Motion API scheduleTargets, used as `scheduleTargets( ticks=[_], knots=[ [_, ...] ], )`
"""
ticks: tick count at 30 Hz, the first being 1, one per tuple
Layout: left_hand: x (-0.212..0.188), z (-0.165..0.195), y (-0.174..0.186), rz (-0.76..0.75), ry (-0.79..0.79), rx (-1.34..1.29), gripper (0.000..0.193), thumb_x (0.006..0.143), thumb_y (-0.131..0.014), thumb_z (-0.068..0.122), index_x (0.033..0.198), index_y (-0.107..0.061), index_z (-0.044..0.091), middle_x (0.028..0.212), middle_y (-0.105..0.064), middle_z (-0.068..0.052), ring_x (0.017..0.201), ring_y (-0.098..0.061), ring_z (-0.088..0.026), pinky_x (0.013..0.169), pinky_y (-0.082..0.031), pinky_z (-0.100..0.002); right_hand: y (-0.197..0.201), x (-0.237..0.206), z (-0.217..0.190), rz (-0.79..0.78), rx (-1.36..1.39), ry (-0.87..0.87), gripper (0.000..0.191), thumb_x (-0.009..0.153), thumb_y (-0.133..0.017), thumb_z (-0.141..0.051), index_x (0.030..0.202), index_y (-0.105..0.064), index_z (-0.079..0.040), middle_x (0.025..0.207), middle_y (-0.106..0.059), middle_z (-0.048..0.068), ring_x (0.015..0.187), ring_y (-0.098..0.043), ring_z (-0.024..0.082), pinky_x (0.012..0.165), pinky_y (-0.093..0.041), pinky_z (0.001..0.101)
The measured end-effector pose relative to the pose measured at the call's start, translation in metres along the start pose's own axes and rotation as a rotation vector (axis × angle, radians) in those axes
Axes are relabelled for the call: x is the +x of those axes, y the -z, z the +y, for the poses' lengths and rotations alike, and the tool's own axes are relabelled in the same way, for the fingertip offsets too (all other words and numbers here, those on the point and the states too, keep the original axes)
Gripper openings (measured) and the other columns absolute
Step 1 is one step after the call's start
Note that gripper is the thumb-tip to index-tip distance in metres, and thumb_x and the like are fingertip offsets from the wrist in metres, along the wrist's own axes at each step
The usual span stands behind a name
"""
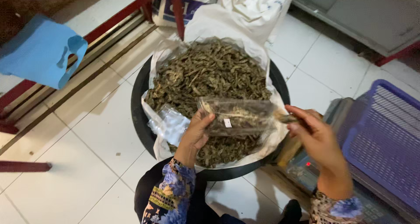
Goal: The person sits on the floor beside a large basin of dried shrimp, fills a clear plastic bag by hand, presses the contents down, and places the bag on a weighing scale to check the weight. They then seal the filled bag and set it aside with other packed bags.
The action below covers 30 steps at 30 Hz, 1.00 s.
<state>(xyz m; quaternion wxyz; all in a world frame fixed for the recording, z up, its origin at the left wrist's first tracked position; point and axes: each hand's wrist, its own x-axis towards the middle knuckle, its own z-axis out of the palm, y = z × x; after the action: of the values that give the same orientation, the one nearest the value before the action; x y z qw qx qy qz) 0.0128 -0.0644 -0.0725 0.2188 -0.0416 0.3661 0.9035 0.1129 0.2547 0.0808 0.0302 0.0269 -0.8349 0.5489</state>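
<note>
One clear bag [238, 117] of dried brown bits lies sideways, its long side running left to right, above one black tub [139, 114]. Two hands hold it: left hand [197, 132] fingers grip its left end, right hand [315, 134] fingers pinch its right end.

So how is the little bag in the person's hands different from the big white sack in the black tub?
The small bag is clear plastic, held up in the air between the left hand and right hand; the white sack is opaque and lies open inside the black tub. The small bag holds only a little; the sack holds a large heap. Both contain the same dried, brownish-green pieces.
</note>
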Motion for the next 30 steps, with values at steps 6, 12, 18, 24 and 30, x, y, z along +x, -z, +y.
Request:
scheduleTargets(
  ticks=[6,12,18,24,30],
  knots=[
    [0.003,-0.018,-0.008,0.022,0.097,0.171,0.061,0.083,-0.082,0.025,0.136,-0.055,0.011,0.128,-0.067,-0.003,0.123,-0.06,-0.018,0.108,-0.046,-0.039,-0.026,-0.005,0.004,0.045,0.385,-0.107,0.032,0.099,-0.066,-0.001,0.13,-0.064,0.007,0.11,-0.071,0.021,0.098,-0.071,0.023,0.085,-0.062,0.0349],
    [0.003,-0.015,-0.005,-0.012,0.107,0.185,0.061,0.087,-0.081,0.03,0.138,-0.055,0.008,0.128,-0.065,-0.004,0.123,-0.057,-0.019,0.108,-0.043,-0.041,-0.037,0.008,-0.004,-0.151,0.533,-0.211,0.038,0.096,-0.054,-0.003,0.133,-0.062,-0.002,0.125,-0.071,0.011,0.108,-0.072,0.02,0.098,-0.061,0.0336],
    [0.006,-0.018,-0.003,0.004,0.091,0.187,0.055,0.087,-0.079,0.035,0.132,-0.058,0.01,0.127,-0.065,0.0,0.123,-0.055,-0.015,0.108,-0.04,-0.04,-0.045,0.037,0.01,-0.107,0.405,-0.191,0.018,0.095,-0.07,0.0,0.112,-0.066,0.001,0.105,-0.073,0.014,0.093,-0.077,0.021,0.074,-0.066,0.0346],
    [0.002,-0.016,-0.002,0.004,0.11,0.106,0.048,0.089,-0.079,0.034,0.125,-0.058,0.01,0.123,-0.066,-0.004,0.119,-0.058,-0.018,0.104,-0.046,-0.043,-0.058,0.046,0.003,-0.04,-0.032,-0.228,0.02,0.101,-0.073,-0.01,0.118,-0.081,-0.005,0.1,-0.077,0.016,0.076,-0.064,0.021,0.062,-0.05,0.0299],
    [-0.012,0.006,-0.009,0.012,0.14,-0.078,0.047,0.086,-0.078,0.033,0.124,-0.06,0.011,0.122,-0.067,-0.005,0.107,-0.069,-0.019,0.091,-0.061,-0.043,-0.055,0.061,-0.036,-0.262,-0.341,0.415,0.029,0.103,-0.059,-0.013,0.127,-0.072,-0.006,0.123,-0.073,0.011,0.104,-0.069,0.019,0.09,-0.057,0.0315]
  ],
)
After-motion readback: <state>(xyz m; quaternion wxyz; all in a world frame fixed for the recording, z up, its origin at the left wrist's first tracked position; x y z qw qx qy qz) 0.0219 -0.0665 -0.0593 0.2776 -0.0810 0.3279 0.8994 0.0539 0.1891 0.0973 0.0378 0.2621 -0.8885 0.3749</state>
